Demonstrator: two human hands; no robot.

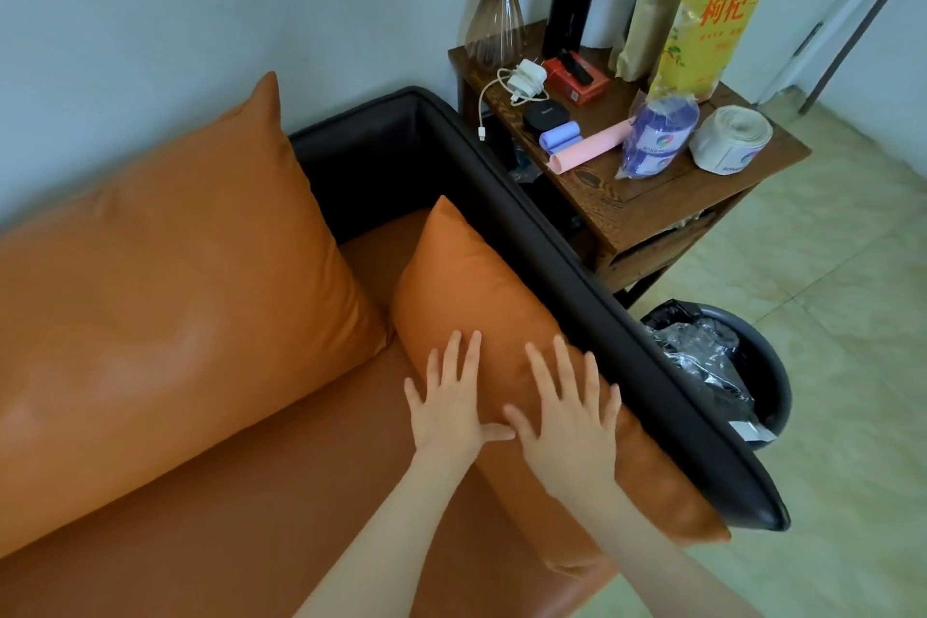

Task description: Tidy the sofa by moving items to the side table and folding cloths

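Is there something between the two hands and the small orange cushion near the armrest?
No, nothing visible. The left hand and the right hand both lie flat, fingers spread, directly on the small orange cushion, which leans against the black armrest.

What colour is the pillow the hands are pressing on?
Orange, seen in the head view: the pillow leans against the dark armrest.

We reach both bare forearms forward, our left hand [454, 404] and right hand [569, 417] lying flat side by side, fingers spread, thumbs nearly touching.
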